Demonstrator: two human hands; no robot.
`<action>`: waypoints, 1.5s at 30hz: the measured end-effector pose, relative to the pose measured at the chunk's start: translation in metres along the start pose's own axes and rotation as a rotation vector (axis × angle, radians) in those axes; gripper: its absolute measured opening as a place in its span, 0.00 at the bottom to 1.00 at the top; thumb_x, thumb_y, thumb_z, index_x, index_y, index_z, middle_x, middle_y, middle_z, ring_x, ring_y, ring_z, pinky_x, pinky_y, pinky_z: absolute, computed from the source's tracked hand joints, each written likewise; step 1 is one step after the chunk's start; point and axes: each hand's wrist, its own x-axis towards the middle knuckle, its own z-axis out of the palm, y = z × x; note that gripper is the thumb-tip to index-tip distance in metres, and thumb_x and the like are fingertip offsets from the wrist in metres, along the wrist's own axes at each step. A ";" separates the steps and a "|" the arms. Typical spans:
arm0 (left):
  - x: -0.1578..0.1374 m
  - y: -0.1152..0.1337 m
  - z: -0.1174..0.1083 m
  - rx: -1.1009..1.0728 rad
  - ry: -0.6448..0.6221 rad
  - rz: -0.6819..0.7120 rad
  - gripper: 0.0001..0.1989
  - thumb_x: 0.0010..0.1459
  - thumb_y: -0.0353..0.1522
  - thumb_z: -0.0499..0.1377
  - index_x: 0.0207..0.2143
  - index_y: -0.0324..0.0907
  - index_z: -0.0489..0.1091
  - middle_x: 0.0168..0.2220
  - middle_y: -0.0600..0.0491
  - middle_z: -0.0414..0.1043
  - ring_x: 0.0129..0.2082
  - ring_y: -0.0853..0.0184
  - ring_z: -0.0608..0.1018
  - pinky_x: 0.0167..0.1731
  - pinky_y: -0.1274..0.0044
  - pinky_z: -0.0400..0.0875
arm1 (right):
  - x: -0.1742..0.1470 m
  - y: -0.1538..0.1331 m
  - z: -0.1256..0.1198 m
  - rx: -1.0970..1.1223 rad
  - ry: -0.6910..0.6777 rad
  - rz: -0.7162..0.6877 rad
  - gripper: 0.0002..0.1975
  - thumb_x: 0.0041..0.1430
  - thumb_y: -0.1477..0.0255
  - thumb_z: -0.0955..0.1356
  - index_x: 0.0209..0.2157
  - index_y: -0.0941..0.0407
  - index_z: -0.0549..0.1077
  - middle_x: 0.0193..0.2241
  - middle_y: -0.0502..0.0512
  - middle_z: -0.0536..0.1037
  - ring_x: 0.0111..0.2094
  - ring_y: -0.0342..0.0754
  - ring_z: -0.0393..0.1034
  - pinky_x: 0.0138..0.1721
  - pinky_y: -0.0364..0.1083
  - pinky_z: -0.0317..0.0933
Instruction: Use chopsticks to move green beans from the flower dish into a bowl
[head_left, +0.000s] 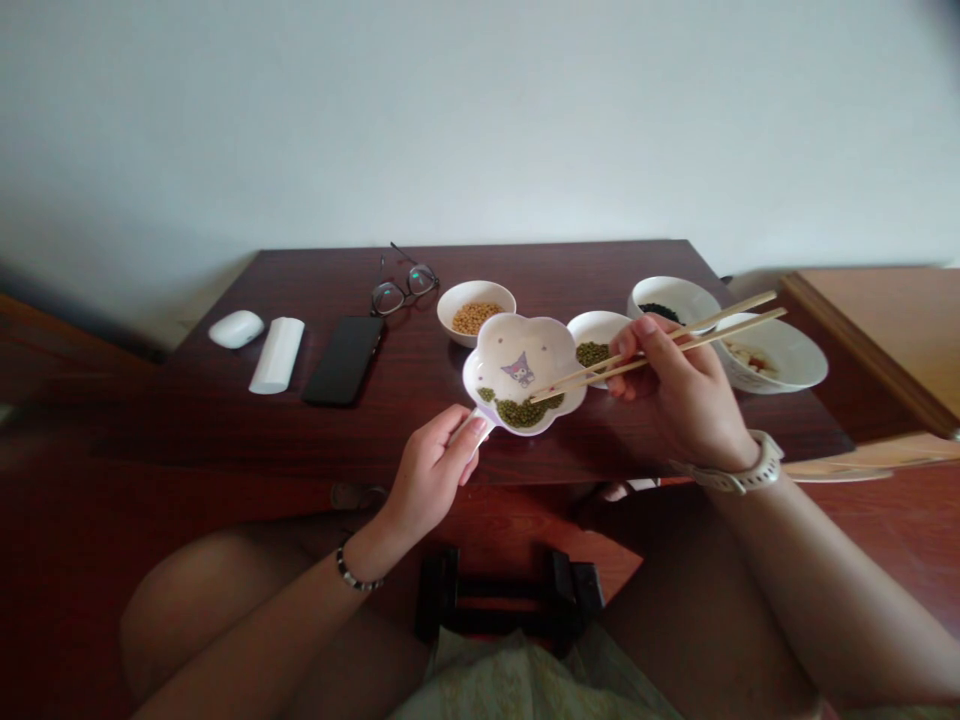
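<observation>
My left hand (pixel 439 460) is closed round the handle of a white flower-shaped bowl (pixel 510 345) with a cartoon print inside. The bowl is tilted toward me, and green mung beans (pixel 525 412) lie along its near side. A pair of wooden chopsticks (pixel 705 335) is gripped in my right hand (pixel 667 385), their tips down among those beans. Just behind my right fingers stands a white bowl (pixel 596 325) of green beans, partly covered by the hand. Whether the tips pinch a bean is too small to tell.
Soybeans fill part of a white bowl (pixel 452 297). At right are a bowl (pixel 675 290) of black beans and a wider bowl (pixel 806 365) with pale and reddish pieces. Eyeglasses (pixel 405 292), a black phone (pixel 343 360), a white case (pixel 277 355) and a white rounded object (pixel 235 328) lie left.
</observation>
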 end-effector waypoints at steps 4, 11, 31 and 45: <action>0.000 -0.001 0.000 0.002 0.001 -0.001 0.21 0.73 0.47 0.57 0.32 0.41 0.66 0.20 0.62 0.62 0.20 0.79 0.63 0.24 0.82 0.57 | 0.010 -0.006 -0.025 0.073 0.123 -0.047 0.20 0.66 0.54 0.74 0.32 0.56 0.73 0.30 0.50 0.72 0.24 0.39 0.68 0.21 0.40 0.60; 0.000 0.001 0.000 -0.006 0.000 -0.009 0.21 0.73 0.47 0.57 0.31 0.41 0.66 0.19 0.62 0.62 0.20 0.79 0.63 0.23 0.82 0.57 | 0.020 -0.007 -0.069 0.064 0.354 -0.147 0.13 0.68 0.63 0.74 0.31 0.55 0.76 0.31 0.53 0.73 0.24 0.40 0.69 0.21 0.43 0.58; 0.000 -0.001 0.001 0.000 -0.007 -0.008 0.21 0.73 0.47 0.57 0.33 0.41 0.67 0.20 0.62 0.62 0.20 0.79 0.63 0.23 0.82 0.57 | -0.003 0.008 0.013 -0.132 -0.208 0.012 0.22 0.76 0.52 0.64 0.36 0.55 0.72 0.24 0.52 0.78 0.24 0.42 0.71 0.27 0.42 0.66; 0.001 0.000 0.001 0.005 -0.008 0.001 0.21 0.74 0.46 0.57 0.32 0.41 0.66 0.20 0.62 0.62 0.20 0.78 0.63 0.24 0.82 0.57 | -0.004 0.008 0.015 -0.111 -0.130 -0.046 0.22 0.77 0.53 0.64 0.34 0.55 0.71 0.23 0.50 0.76 0.24 0.41 0.69 0.27 0.41 0.64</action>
